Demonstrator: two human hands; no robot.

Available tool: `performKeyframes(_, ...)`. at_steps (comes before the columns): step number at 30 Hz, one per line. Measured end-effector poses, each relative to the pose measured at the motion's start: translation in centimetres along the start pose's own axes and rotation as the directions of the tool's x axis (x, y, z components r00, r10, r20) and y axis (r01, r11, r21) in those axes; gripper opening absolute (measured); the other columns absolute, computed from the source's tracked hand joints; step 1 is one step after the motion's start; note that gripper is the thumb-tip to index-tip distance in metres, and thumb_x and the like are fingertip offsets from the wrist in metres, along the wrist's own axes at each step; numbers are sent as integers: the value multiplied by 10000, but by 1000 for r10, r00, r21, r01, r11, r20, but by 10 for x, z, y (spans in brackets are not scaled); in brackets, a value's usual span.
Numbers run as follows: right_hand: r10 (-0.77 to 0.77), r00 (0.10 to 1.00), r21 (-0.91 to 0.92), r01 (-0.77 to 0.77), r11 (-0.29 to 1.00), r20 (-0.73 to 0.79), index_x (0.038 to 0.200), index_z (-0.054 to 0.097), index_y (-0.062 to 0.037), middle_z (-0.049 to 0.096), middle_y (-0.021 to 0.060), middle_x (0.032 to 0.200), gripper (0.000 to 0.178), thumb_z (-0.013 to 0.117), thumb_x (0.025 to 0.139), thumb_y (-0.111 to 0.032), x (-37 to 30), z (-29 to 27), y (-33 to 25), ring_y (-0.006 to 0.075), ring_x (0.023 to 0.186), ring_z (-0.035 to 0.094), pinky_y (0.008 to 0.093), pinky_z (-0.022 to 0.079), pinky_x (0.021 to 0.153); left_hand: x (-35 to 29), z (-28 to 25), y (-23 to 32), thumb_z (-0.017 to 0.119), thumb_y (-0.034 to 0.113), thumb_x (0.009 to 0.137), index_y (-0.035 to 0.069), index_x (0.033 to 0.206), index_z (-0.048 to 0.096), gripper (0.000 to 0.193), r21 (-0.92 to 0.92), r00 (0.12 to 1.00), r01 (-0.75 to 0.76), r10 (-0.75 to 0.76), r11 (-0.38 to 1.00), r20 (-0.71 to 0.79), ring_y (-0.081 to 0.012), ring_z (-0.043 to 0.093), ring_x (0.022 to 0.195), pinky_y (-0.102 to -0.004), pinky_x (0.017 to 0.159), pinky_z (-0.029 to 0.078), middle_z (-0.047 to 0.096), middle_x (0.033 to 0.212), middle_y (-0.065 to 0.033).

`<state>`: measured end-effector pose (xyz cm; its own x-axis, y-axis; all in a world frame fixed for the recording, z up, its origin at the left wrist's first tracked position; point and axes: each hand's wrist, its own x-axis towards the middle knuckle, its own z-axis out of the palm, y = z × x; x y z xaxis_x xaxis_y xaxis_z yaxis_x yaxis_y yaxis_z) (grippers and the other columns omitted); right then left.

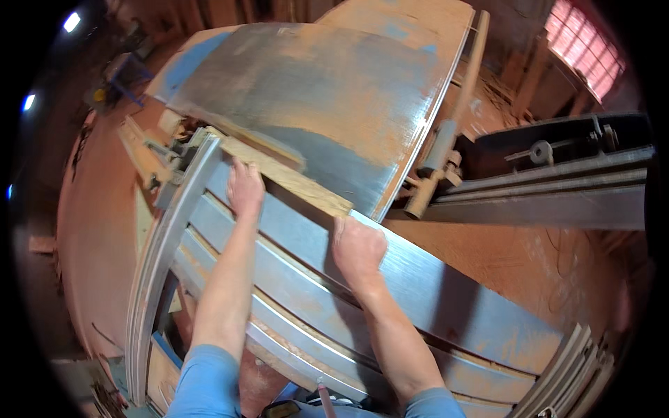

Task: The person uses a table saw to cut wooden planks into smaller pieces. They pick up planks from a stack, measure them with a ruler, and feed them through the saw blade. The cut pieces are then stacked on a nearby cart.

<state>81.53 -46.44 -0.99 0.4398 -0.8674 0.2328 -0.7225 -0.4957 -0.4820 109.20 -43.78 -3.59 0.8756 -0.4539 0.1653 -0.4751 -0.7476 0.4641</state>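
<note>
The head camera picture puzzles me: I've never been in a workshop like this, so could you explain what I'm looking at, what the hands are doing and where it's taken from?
The picture comes from a camera worn on a person's head, looking down; its wide lens bends straight edges. The two bare forearms rising from the bottom are that person's own. They stand at a big woodworking machine with a dusty metal table and a ribbed sliding metal bed in front. A narrow strip of chipboard-like wood lies across the bed. The left hand presses on it near its far end, and the right hand grips its near end. To the right runs a long metal rail. Reddish sawdust covers the floor.
</note>
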Motion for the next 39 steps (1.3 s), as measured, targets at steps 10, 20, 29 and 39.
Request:
performKeyframes(10, -12, 1000, 12, 13, 1000, -25, 661, 647, -84, 638, 156, 593, 347, 646, 933, -300, 0, -5, -1, 345, 533, 633, 459, 470, 573, -8, -5, 1, 394, 426, 1037, 5, 1544, 307, 664, 76, 999, -26, 28, 997, -29, -291, 320, 1481, -451, 1215, 204, 398, 1564, -186)
performKeyframes(20, -26, 999, 7, 26, 1000, -47, 693, 658, -81, 645, 151, 595, 346, 621, 957, -302, 3, 0, 0, 336, 553, 648, 461, 471, 594, -2, -3, 1, 375, 426, 1037, -5, 1539, 309, 665, 79, 998, -53, 57, 995, -40, -291, 316, 1483, -457, 1217, 199, 399, 1569, -168)
performKeyframes(29, -18, 1000, -4, 18, 1000, -14, 701, 662, -81, 647, 157, 600, 353, 610, 964, -309, 7, 3, -6, 343, 556, 650, 465, 467, 597, 3, -6, -2, 359, 432, 1037, -29, 1519, 331, 667, 100, 998, -54, 57, 994, -35, -301, 331, 1472, -457, 1208, 213, 423, 1552, -175)
performKeyframes(39, 4, 1000, 11, -4, 1000, 20, 737, 669, -58, 643, 198, 622, 410, 570, 993, -362, 13, 7, -12, 406, 586, 648, 514, 502, 596, 10, -9, -3, 340, 434, 1040, -32, 1517, 335, 666, 94, 999, -47, 49, 995, -23, -301, 319, 1477, -450, 1210, 199, 434, 1545, -174)
